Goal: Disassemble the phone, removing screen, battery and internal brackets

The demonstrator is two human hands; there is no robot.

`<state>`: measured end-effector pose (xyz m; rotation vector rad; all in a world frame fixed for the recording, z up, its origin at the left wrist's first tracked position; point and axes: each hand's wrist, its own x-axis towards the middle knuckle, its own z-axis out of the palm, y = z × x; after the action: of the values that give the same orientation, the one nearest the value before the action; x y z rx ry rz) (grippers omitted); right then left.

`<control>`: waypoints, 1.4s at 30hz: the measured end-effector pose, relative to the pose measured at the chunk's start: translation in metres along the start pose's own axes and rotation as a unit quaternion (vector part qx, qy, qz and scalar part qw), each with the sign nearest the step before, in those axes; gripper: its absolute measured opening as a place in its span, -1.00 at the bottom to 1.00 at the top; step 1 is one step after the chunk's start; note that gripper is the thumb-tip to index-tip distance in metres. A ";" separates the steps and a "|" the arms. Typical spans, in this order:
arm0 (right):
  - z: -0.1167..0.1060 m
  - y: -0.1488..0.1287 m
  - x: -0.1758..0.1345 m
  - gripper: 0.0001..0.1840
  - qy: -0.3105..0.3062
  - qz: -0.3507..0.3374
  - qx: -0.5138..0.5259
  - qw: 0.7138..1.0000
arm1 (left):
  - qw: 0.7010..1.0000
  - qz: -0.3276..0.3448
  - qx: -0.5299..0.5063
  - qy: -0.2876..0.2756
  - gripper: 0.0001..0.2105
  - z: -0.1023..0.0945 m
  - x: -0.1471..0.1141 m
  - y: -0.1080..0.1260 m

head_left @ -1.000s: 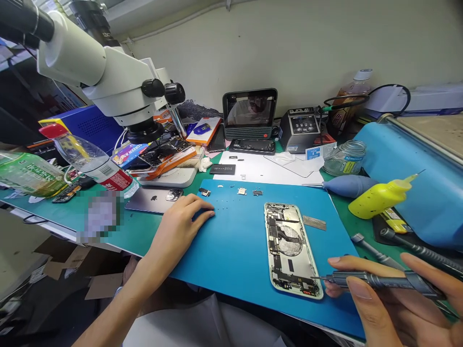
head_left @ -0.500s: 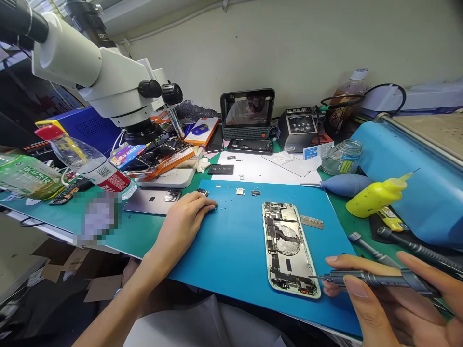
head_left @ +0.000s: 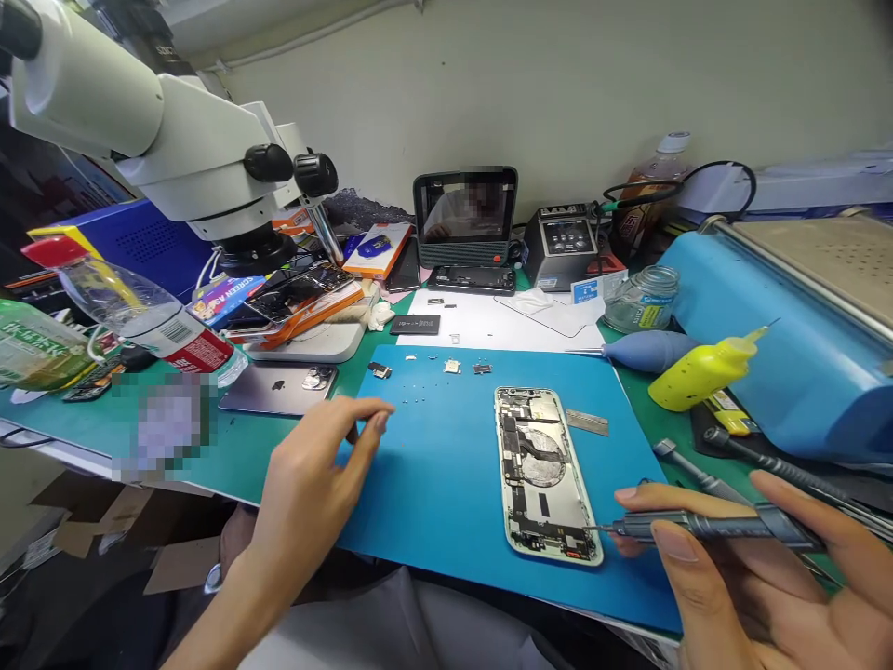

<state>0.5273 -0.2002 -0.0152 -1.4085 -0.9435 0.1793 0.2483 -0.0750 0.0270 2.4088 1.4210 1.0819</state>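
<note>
In the head view an opened phone housing (head_left: 566,502) lies on the blue mat (head_left: 433,493), its circuit parts and round coil exposed. My right hand (head_left: 739,568) is closed around a dark screwdriver (head_left: 704,527), held nearly level, its thin tip over the phone's lower right edge. My left hand (head_left: 313,475) hovers over the mat's left side, thumb and forefinger drawn together in a pinch; whether anything tiny is between them is too small to tell. Just beyond it several tiny screws (head_left: 414,401) and small metal parts (head_left: 452,367) lie on the mat.
A microscope (head_left: 202,158) stands at left above stacked phones. A tilted bottle (head_left: 188,340) and another phone (head_left: 269,389) lie left. A flat battery (head_left: 415,325) is at the back. A yellow bottle (head_left: 704,372), blue air blower (head_left: 648,351) and glass jar (head_left: 646,300) stand right.
My left hand has drawn back from the small screws toward me, uncovering a small part on the mat. The view has shifted slightly; the right hand still holds the screwdriver at the phone's edge.
</note>
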 end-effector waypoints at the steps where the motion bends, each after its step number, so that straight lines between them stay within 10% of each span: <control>1: 0.001 -0.005 0.003 -0.55 -0.003 0.007 -0.003 1.000 | 1.000 0.005 -0.005 0.004 -0.85 0.000 -0.009 0.006; 8: 0.004 -0.014 0.007 -0.33 0.030 0.011 -0.030 0.999 | 0.991 0.038 -0.057 -0.113 -0.85 0.019 -0.053 0.045; 16: 0.000 -0.013 0.002 -0.37 -0.016 0.017 -0.090 0.996 | 0.978 0.107 -0.062 -0.171 -0.73 0.044 -0.042 0.057; 30: -0.009 -0.013 0.005 -0.43 -0.130 0.033 -0.074 0.988 | 0.986 0.102 0.094 -0.088 -0.62 0.070 -0.030 0.079; 38: -0.007 -0.011 -0.001 -0.45 -0.155 0.053 0.011 0.986 | 0.969 -0.063 -0.164 -0.173 -0.52 0.064 -0.024 0.061; 42: -0.027 -0.018 0.008 -0.38 -0.068 0.046 0.003 0.997 | 0.942 -0.170 -0.234 -0.168 -0.40 0.061 -0.027 0.058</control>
<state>0.5428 -0.2196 0.0073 -1.4491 -0.9892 0.3516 0.3203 -0.1149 -0.0047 1.8220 1.2311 0.7673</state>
